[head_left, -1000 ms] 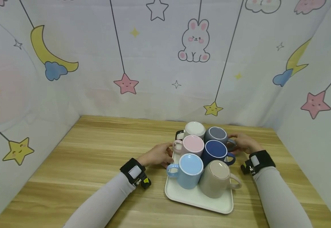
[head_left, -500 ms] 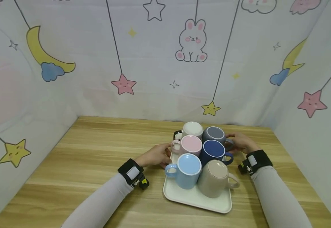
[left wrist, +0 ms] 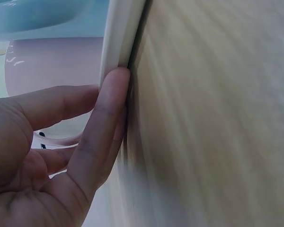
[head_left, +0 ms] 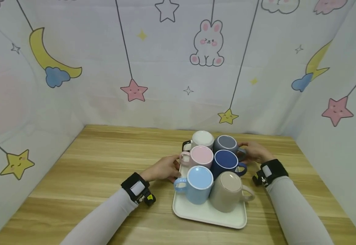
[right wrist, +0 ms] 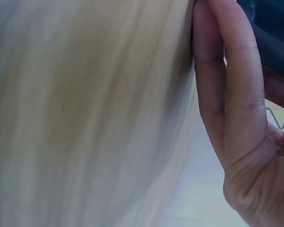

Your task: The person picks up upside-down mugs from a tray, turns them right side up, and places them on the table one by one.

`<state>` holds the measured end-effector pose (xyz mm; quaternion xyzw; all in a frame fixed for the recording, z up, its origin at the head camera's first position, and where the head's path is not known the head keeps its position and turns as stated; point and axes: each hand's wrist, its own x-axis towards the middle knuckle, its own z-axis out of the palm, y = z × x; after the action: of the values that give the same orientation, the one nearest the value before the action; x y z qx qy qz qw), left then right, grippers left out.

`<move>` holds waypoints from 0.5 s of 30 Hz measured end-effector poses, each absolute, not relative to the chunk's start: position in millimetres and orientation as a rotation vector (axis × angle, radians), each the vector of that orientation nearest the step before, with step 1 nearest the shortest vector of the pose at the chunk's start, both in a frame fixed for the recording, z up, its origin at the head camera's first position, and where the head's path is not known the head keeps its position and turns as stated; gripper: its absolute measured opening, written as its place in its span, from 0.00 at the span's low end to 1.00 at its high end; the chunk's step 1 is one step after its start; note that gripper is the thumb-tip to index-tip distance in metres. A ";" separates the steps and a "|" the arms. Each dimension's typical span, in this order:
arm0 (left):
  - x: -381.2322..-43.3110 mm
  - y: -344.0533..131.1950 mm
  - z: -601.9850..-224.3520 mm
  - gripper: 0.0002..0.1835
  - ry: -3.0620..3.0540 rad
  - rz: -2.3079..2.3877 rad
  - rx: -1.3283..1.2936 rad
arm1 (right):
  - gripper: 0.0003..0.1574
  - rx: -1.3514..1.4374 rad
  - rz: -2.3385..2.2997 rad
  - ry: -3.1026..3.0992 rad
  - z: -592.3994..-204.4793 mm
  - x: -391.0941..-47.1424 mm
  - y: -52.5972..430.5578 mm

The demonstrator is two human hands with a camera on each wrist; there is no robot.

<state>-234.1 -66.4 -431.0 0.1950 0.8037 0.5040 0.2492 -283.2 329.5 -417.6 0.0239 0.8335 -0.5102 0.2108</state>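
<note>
A white tray [head_left: 208, 217] lies on the wooden table, bearing several mugs set bottom up in two columns. On the left stand a light blue mug [head_left: 197, 192], a pink mug [head_left: 201, 156] and a white mug [head_left: 203, 138] with a black handle. The right column has a beige mug [head_left: 223, 199], a navy mug [head_left: 226, 160] and a grey mug [head_left: 226, 142]. My left hand [head_left: 163, 168] pinches the tray's left rim between thumb and fingers. My right hand [head_left: 254, 151] holds the opposite side beside the grey mug's handle; its fingertips are partly hidden.
The wooden table [head_left: 110, 153] stretches out to the left of the tray. A white curtain [head_left: 165, 112] printed with stars, moons and a rabbit closes off the back and both sides. Some mug handles stick out past the tray's edges.
The tray with its mugs has slid slightly left along the table, and both hands have moved along with it. The mugs keep their places on the tray.
</note>
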 end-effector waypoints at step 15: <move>-222.4 -95.5 -430.7 0.29 2.273 1.361 0.527 | 0.25 0.018 -1.441 2.269 -417.1 -290.6 297.4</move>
<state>-222.4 -95.5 -430.7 0.1905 0.8212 0.4916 0.2183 -290.6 297.4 -417.1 0.0067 0.8226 -0.5223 0.2248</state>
